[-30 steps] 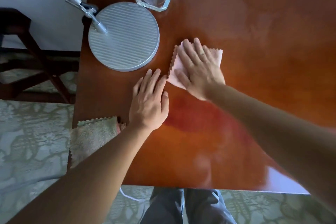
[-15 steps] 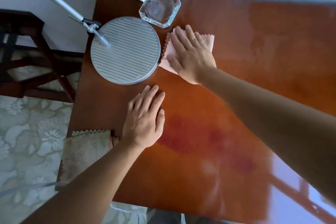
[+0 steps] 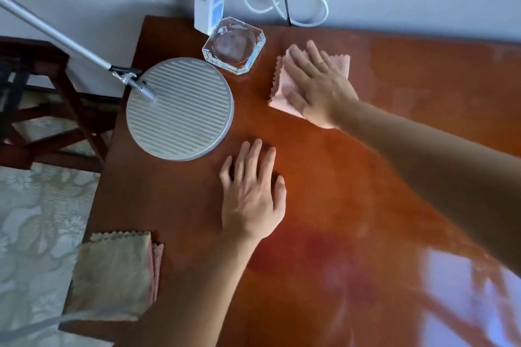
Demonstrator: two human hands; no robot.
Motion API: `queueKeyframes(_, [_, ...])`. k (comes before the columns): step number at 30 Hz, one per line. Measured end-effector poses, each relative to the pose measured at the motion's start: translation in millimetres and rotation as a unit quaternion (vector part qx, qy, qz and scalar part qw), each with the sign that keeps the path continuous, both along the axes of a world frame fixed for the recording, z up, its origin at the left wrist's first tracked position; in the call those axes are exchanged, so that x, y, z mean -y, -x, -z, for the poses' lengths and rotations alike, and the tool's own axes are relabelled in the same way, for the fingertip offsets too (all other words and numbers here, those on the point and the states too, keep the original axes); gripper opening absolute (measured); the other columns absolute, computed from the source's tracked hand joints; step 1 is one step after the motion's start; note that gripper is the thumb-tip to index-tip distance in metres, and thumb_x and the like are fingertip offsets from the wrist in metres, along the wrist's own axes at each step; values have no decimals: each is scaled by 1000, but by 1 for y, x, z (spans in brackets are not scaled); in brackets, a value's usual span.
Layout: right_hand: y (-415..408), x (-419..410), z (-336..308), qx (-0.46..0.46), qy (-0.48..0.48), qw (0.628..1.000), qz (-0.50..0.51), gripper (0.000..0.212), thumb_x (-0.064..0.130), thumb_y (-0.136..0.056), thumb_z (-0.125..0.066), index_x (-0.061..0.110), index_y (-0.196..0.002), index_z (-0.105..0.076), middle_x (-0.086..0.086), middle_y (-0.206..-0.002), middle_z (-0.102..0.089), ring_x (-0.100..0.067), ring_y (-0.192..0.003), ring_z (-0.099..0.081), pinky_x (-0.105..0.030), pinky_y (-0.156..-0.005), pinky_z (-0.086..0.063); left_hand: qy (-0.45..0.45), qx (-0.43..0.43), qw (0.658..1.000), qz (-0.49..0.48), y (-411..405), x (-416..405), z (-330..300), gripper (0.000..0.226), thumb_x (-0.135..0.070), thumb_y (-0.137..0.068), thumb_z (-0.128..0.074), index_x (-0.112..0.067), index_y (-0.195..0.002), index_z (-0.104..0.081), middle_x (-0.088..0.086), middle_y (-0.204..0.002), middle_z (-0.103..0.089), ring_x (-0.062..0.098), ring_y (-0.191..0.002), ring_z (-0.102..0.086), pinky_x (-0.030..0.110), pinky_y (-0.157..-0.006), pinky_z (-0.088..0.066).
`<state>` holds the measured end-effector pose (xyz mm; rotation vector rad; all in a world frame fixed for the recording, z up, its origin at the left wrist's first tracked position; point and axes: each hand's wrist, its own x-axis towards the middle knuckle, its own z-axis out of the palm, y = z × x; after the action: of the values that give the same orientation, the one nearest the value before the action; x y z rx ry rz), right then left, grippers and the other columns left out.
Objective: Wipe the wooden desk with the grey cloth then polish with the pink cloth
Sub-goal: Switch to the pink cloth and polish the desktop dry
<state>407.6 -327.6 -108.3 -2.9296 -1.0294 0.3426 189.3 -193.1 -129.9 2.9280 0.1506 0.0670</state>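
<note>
The pink cloth [image 3: 279, 87] lies flat on the glossy wooden desk [image 3: 394, 127], just right of a glass ashtray. My right hand [image 3: 318, 84] presses on it with straight, spread fingers, covering most of it. My left hand [image 3: 252, 191] rests flat on the bare wood nearer to me, fingers straight, holding nothing. A pale greyish cloth [image 3: 112, 276] lies folded at the desk's near left corner, with a reddish cloth edge showing under its right side.
A round ribbed silver lamp base [image 3: 180, 110] with its slanted arm stands at the desk's left. The glass ashtray [image 3: 234, 45] and a white box [image 3: 210, 5] sit at the back edge. White cable loops hang on the wall. A dark wooden stand is left of the desk.
My right hand has slid the pink cloth away from me, then rightward past the ashtray. My left hand stays flat on the wood. The camera has tilted up.
</note>
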Motion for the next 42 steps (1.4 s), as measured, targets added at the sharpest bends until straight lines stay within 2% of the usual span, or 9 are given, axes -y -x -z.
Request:
queueKeyframes(4, [-3,-12,1,-5,-23,1000,10,70,53,-106,-19,14,-164,-9,-8,-172,-6,-41,-156,5,-51,-126,-1,-9,16,1000,0,-1,0,7,52,-39,-98,-43,-17,-145,-51,9,-158,-43,29,-148,-36,51,-119,-22])
queueKeyframes(10, [84,19,3,-34,-51,994,-90,66,52,-105,-23,17,-161,-30,-6,-169,-19,-40,-156,-4,-54,-127,-4,-7,26,1000,-2,0,0,6,52,-37,-99,-43,-15,-145,-50,11,-157,-45,30,-148,-37,53,-119,-24])
queueKeyframes(12, [63,22,3,-38,-37,993,-103,64,53,-105,-25,21,-162,-26,-4,-170,-15,-38,-157,-1,-55,-127,-3,-5,26,1000,-2,-1,1,5,53,-37,-98,-44,-16,-146,-50,11,-157,-44,31,-148,-37,53,-119,-24])
queueKeyframes(19, [-45,8,-3,0,-34,999,-3,66,52,-104,-28,24,-164,-19,-4,-171,-15,-45,-155,-3,-59,-125,-4,-6,36,999,1,-2,-1,9,52,-39,-99,-43,-17,-146,-51,10,-158,-42,29,-148,-36,53,-120,-22])
queueKeyframes(25, [51,31,-2,-16,-62,998,-29,68,46,-103,-38,18,-163,-23,-6,-170,-19,-51,-153,0,-65,-123,-1,-11,36,999,4,-1,-2,9,53,-39,-100,-42,-16,-147,-50,12,-159,-42,31,-149,-36,54,-119,-21])
queueKeyframes(28, [91,53,-1,-29,-54,996,-63,66,48,-105,-33,16,-162,-25,-6,-169,-20,-48,-154,-1,-64,-124,-1,-10,27,1000,0,0,0,8,54,-40,-99,-41,-15,-146,-51,13,-158,-43,31,-149,-35,55,-119,-22])
queueKeyframes(30, [81,61,0,-33,-31,997,-63,67,51,-105,-29,18,-163,-22,-4,-170,-16,-43,-155,1,-60,-125,1,-8,27,1000,1,1,1,7,55,-40,-99,-41,-14,-146,-51,13,-158,-43,32,-149,-35,56,-119,-23])
queueKeyframes(37, [-17,40,2,8,1,998,67,73,61,-102,-8,24,-164,-5,-3,-172,-4,-34,-157,2,-54,-126,0,-11,43,999,2,-1,0,11,53,-40,-99,-43,-16,-146,-50,11,-158,-43,30,-149,-35,55,-118,-24])
queueKeyframes(42, [85,37,5,-7,-14,1000,23,72,57,-103,-12,20,-164,-8,-4,-172,-8,-37,-157,0,-56,-126,-3,-6,36,999,1,0,-1,8,53,-39,-100,-42,-15,-146,-51,12,-158,-43,31,-149,-35,55,-118,-23])
